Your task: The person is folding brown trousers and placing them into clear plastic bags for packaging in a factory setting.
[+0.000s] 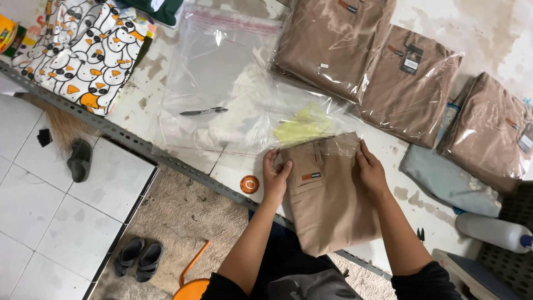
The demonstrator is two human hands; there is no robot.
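Head view: both hands grip folded tan trousers (327,194) at the table (239,172) edge, the left hand (275,180) and right hand (371,172) clamped on opposite sides near the waistband, which sits in the mouth of a clear bag (222,83). Soft and light, I judge — floppy unless held by both edges — and the film looks slippery. A pen (204,111) lies on the bag; three bagged trousers (411,83) crowd the far right side.

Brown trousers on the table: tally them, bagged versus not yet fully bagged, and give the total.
Sealed in clear bags: 3
Partly in an open bag, held by left hand and right hand: 1
Total: 4
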